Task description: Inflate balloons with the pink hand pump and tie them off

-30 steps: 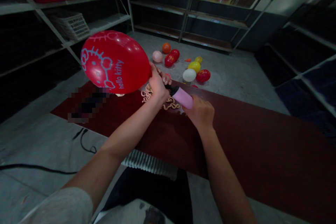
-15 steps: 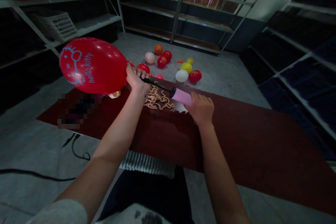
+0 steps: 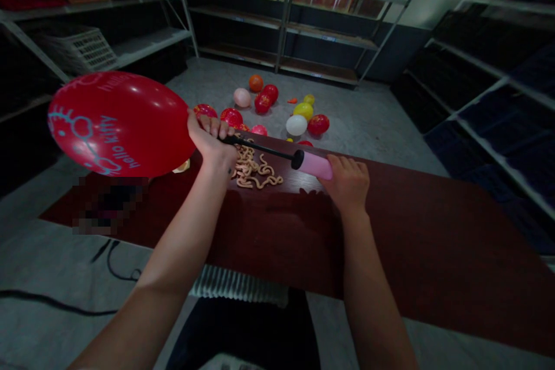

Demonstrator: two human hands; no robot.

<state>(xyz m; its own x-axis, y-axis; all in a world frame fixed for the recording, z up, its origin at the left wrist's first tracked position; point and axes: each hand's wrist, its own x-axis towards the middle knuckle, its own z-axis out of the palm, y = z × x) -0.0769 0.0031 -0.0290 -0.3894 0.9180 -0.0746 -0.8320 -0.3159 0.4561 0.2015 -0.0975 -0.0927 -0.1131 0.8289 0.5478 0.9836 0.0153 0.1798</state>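
A large red balloon point(image 3: 125, 121) with "hello kitty" print bulges out to the left above the table. My left hand point(image 3: 212, 136) is closed round its neck and the black end of a balloon pump. A thin black rod runs from there to the pump's pink barrel point(image 3: 311, 164). My right hand point(image 3: 348, 182) is wrapped round the far end of that barrel. Below the rod, a heap of beige, wavy long balloons point(image 3: 251, 167) lies on the dark red-brown table point(image 3: 277, 231). The balloon's mouth is hidden by my left fingers.
Several inflated balloons point(image 3: 296, 125) in red, yellow, white, pink and orange lie on the floor beyond the table. Metal shelves point(image 3: 325, 34) stand behind and on both sides. A black cable point(image 3: 56, 300) crosses the floor at left. A blurred patch covers something at the table's left.
The red balloon looks larger and sits further left. My hands have moved apart, so more of the black rod shows between my left hand and the pink barrel.
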